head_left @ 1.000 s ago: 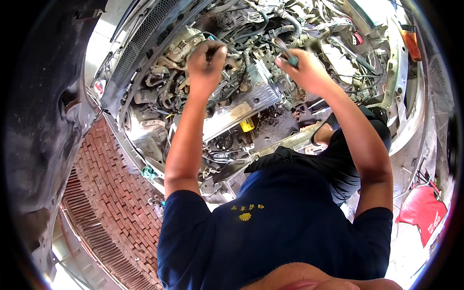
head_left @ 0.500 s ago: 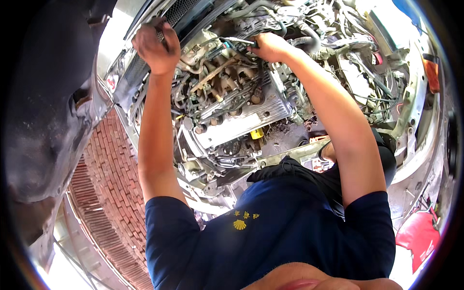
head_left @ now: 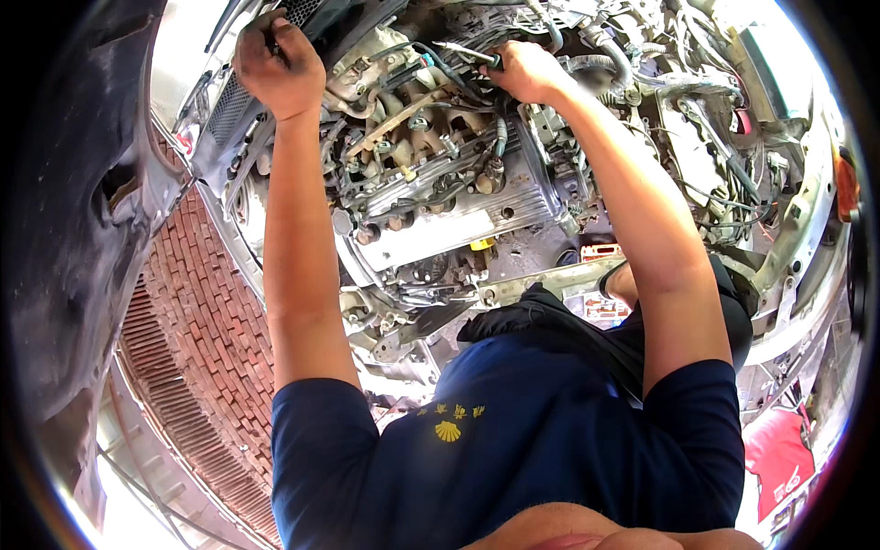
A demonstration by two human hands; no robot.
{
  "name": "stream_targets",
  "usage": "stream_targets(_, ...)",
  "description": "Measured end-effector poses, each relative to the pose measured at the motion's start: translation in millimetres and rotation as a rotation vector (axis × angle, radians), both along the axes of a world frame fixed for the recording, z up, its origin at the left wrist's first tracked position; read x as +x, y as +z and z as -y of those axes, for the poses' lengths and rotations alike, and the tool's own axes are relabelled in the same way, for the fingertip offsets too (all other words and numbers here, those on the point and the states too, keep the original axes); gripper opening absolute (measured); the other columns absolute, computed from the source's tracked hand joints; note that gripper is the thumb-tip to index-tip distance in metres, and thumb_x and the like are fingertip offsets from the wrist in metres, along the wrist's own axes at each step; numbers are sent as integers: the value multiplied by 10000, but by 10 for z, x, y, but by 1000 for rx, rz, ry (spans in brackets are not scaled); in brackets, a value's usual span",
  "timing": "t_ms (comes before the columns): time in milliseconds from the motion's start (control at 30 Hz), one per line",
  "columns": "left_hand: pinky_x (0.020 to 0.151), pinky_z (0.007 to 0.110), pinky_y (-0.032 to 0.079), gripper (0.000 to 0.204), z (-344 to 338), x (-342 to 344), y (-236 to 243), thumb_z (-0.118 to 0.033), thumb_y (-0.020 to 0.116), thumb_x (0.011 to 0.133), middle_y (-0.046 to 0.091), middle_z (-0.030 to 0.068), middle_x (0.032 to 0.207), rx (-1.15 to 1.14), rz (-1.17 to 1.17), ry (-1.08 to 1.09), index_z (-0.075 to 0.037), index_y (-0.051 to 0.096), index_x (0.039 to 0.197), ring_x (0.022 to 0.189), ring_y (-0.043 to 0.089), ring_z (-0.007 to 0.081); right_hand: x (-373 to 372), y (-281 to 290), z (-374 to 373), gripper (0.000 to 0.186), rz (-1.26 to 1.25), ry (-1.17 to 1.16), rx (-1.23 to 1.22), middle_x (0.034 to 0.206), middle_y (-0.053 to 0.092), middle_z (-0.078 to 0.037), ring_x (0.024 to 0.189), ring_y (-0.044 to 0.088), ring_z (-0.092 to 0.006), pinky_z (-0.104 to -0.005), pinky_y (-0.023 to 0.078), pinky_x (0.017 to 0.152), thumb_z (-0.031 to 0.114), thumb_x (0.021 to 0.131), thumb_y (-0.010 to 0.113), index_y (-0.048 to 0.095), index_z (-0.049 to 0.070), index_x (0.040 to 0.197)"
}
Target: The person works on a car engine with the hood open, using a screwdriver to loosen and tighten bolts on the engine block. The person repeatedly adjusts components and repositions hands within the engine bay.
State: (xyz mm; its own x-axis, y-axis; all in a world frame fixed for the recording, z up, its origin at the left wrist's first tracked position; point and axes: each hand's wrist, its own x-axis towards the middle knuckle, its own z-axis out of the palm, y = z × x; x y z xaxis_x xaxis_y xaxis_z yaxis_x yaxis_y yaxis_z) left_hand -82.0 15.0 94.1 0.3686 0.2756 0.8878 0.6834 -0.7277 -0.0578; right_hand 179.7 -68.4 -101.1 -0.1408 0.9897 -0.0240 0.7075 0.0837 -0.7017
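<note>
At the upper left my left hand is raised over the edge of the engine bay by the dark mesh grille, its blackened fingers curled; what they hold, if anything, I cannot make out. My right hand is closed on a screwdriver with a dark teal handle, its metal shaft pointing left above the hoses and pipes at the back of the engine. Below both hands are rusty brackets and the silver ribbed engine cover.
The black underside of the raised bonnet fills the left edge, beside red brick paving. The front crossmember runs near my body. A red object lies at lower right, and an orange lamp sits on the right rim.
My left hand has moved up and leftward from above the engine toward the grille. My right hand has moved up and slightly left, still holding the screwdriver.
</note>
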Motion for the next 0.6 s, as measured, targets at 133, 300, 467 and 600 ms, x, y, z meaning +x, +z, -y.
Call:
stream_targets(133, 656, 368, 530, 235, -2, 20, 63, -195, 594, 996, 722, 115, 808, 55, -42, 10, -21, 739, 936, 693, 675, 275, -24, -36, -1, 487, -45, -28, 33, 916, 720, -293, 941, 708, -477, -530, 576, 858, 450, 977, 707, 708, -24, 1086)
stream_targets(300, 677, 389, 546, 226, 19, 48, 51, -177, 586, 986, 732, 137, 829, 48, -33, 0, -18, 735, 924, 712, 692, 311, -17, -122, -6, 446, -122, -67, 64, 914, 722, -292, 935, 713, -464, -525, 576, 848, 420, 970, 720, 715, -8, 1097)
stream_targets(467, 654, 399, 533, 223, 33, 31, 69, -171, 581, 987, 717, 136, 801, 60, -64, 4, -20, 724, 909, 686, 680, 310, -44, -86, -6, 464, -88, -91, 42, 976, 744, -271, 985, 730, -442, -511, 577, 902, 442, 956, 730, 738, -6, 1074)
stream_targets(600, 632, 415, 525, 254, 28, 56, 78, -197, 568, 1003, 708, 135, 780, 62, -76, 17, -22, 716, 893, 661, 670, 326, 1, -89, 6, 473, -104, -74, 89, 975, 744, -272, 979, 730, -442, -506, 578, 898, 446, 957, 729, 734, -6, 1094)
